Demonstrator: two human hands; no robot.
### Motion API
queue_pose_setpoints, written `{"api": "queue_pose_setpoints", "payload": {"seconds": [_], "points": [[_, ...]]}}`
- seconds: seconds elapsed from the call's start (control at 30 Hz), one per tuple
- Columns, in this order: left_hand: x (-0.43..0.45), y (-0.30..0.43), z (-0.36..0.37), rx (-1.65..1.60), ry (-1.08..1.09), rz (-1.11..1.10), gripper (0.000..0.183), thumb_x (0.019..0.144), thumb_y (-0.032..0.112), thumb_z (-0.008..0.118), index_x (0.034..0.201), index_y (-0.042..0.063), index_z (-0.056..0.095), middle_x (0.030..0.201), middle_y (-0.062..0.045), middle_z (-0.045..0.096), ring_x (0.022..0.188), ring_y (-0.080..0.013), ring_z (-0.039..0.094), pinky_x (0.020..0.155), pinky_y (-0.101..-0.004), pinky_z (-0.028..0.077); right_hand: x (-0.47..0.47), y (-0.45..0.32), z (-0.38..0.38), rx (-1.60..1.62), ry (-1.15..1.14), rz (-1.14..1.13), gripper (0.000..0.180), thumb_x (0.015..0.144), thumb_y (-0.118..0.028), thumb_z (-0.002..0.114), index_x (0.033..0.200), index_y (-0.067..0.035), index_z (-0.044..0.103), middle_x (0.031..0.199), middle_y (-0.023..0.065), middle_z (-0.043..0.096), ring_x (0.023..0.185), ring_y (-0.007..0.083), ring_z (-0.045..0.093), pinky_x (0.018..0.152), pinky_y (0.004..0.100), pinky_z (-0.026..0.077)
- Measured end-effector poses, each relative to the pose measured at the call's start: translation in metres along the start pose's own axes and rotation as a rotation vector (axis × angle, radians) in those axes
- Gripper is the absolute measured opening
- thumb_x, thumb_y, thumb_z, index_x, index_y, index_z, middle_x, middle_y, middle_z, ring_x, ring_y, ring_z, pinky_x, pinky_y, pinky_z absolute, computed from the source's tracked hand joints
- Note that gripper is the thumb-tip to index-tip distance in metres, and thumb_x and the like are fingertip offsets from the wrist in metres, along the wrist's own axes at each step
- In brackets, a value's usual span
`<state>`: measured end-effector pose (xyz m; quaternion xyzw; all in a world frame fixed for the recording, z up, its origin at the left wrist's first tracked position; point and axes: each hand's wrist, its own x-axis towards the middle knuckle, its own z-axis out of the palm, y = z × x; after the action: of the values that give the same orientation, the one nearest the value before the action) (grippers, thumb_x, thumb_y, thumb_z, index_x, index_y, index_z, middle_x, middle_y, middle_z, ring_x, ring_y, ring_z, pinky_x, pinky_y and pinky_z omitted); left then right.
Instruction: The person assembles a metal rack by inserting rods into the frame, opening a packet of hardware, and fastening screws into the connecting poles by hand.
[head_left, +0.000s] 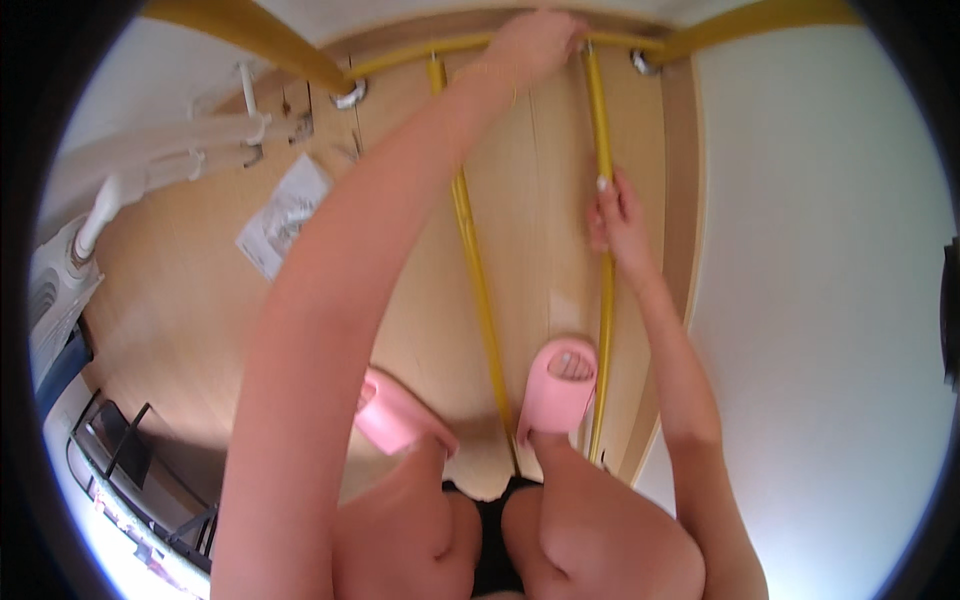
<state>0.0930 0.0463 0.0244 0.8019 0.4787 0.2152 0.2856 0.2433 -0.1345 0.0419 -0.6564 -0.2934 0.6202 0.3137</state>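
Note:
A yellow metal tube frame stands on the wood floor before me, with a low crossbar (409, 56) between two thick uprights. My left hand (538, 46) is at this crossbar near the joint with a long yellow tube; its fingertips are partly hidden, so its hold cannot be told. That right-hand tube (604, 322) runs back towards me past my foot. Around its upper part my right hand (619, 217) is closed, somewhat blurred. A second long yellow tube (480, 270) meets the crossbar further left and runs down between my feet, partly behind my left forearm.
A white wall (810, 262) rises close on the right. Pink slippers (559, 382) are on my feet. A printed paper sheet (289, 214) lies on the floor at left, near a white pipe (101, 214) and a black metal-framed item (124, 442).

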Motion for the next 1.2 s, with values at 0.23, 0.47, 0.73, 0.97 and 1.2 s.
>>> {"api": "queue_pose_setpoints", "payload": {"seconds": [0.23, 0.47, 0.73, 0.97, 1.2], "points": [[0.002, 0.003, -0.014, 0.015, 0.008, -0.005, 0.027, 0.082, 0.011, 0.051, 0.107, 0.007, 0.060, 0.097, -0.014, 0.062, 0.089, -0.0316, 0.058, 0.079, -0.0399, 0.047, -0.007, -0.011, -0.001, 0.039, -0.126, 0.046, 0.034, 0.095, -0.027, 0.041, 0.127, -0.015, 0.036, 0.061, -0.0030, 0.036, 0.046, 0.0041, 0.029, 0.039, 0.0191, 0.025], [0.005, 0.004, -0.015, 0.042, 0.005, 0.001, 0.027, 0.082, 0.009, 0.052, 0.108, 0.005, 0.059, 0.095, -0.016, 0.062, 0.087, -0.0339, 0.057, 0.077, -0.0417, 0.047, -0.018, -0.006, -0.003, 0.013, -0.118, 0.038, 0.033, 0.095, -0.027, 0.040, 0.126, -0.017, 0.038, 0.061, -0.0035, 0.035, 0.047, 0.0036, 0.029, 0.039, 0.0190, 0.025], [0.003, 0.004, -0.015, 0.055, -0.001, -0.008, 0.028, 0.081, 0.009, 0.050, 0.107, 0.009, 0.060, 0.094, -0.014, 0.063, 0.087, -0.0319, 0.059, 0.076, -0.0411, 0.048, -0.016, -0.016, 0.002, 0.018, -0.106, 0.042, 0.032, 0.095, -0.028, 0.040, 0.126, -0.018, 0.040, 0.061, -0.0035, 0.034, 0.047, 0.0036, 0.028, 0.040, 0.0183, 0.026], [0.001, -0.001, -0.013, 0.077, -0.016, 0.023, 0.027, 0.082, 0.011, 0.052, 0.108, 0.010, 0.059, 0.096, -0.013, 0.063, 0.087, -0.0320, 0.058, 0.076, -0.0411, 0.048, -0.017, -0.015, -0.002, 0.138, -0.144, 0.099, 0.034, 0.094, -0.028, 0.042, 0.126, -0.016, 0.040, 0.061, -0.0028, 0.036, 0.046, 0.0040, 0.029, 0.039, 0.0184, 0.026], [-0.004, 0.002, -0.011, 0.077, -0.040, 0.030, 0.027, 0.082, 0.011, 0.053, 0.108, 0.010, 0.059, 0.093, -0.013, 0.063, 0.086, -0.0316, 0.059, 0.075, -0.0420, 0.048, -0.008, 0.005, -0.003, 0.212, -0.070, -0.070, 0.018, 0.091, -0.022, 0.051, 0.101, -0.008, 0.048, 0.065, 0.0025, 0.048, 0.047, 0.0081, 0.042, 0.039, 0.0214, 0.034]]}}
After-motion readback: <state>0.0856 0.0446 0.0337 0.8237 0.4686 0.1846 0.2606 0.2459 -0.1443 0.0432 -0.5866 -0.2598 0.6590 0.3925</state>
